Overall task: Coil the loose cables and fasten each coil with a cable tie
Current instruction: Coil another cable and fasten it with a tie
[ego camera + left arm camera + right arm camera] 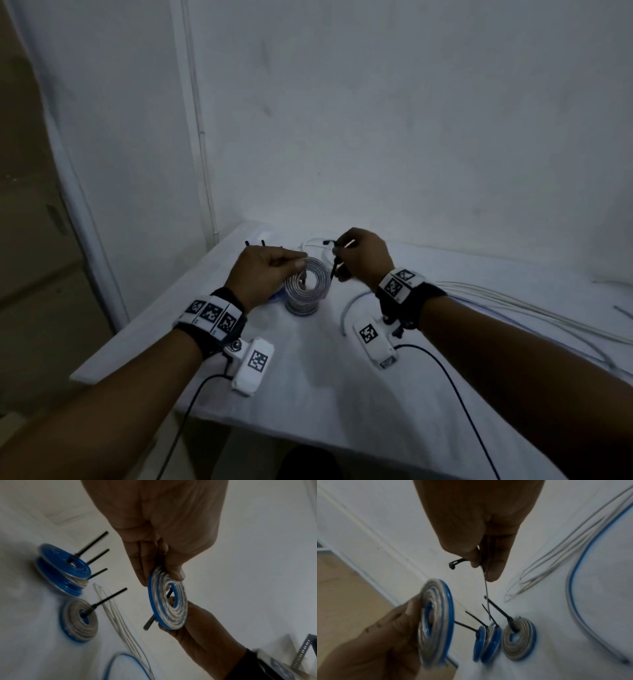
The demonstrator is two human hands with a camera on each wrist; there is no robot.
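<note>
Holding above the white table (342,394): your left hand (263,274) pinches a flat blue-and-white coil (310,279) by its rim; your right hand (364,257) pinches a black cable tie (453,564). Finished tied coils (65,570) lie below on the table, loose cables (513,305) to your right.

Looks like a bare, dim room used as a makeshift workbench rather than a fitted workshop. Plain white walls (376,120) meeting at a corner, thin conduit (202,137) running down it, a white-covered table (308,394) pushed against them, a tan door (30,240) at left.
</note>
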